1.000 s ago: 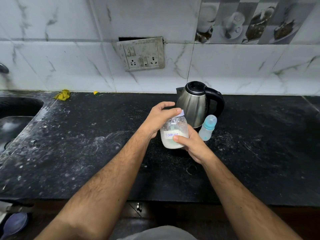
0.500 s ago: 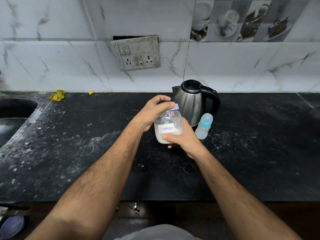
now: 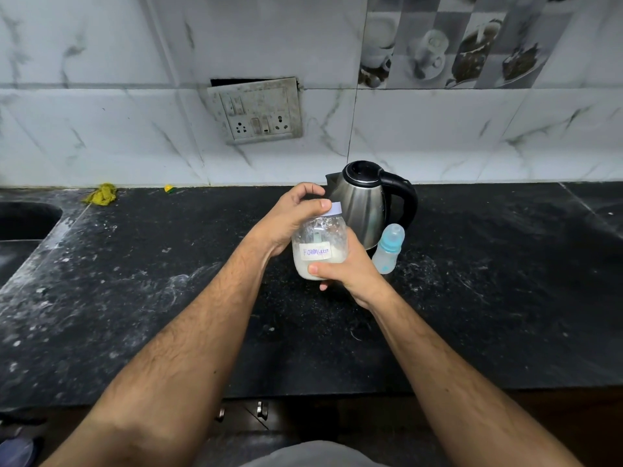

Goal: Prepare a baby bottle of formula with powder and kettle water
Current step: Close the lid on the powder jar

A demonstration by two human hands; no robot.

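Black counter (image 3: pixel 135 298), jar (image 3: pixel 318 251) labelled "Formula", both hands holding

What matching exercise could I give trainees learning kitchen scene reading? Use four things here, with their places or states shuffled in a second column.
Things:
1. formula jar
2. kettle
3. baby bottle
4. yellow cloth

Places or states:
A. stands capped on the counter, just right of the kettle
B. lies near the sink at the wall
C. held in both hands, lid on
D. stands behind the jar, lid closed

Pairs: 1-C, 2-D, 3-A, 4-B
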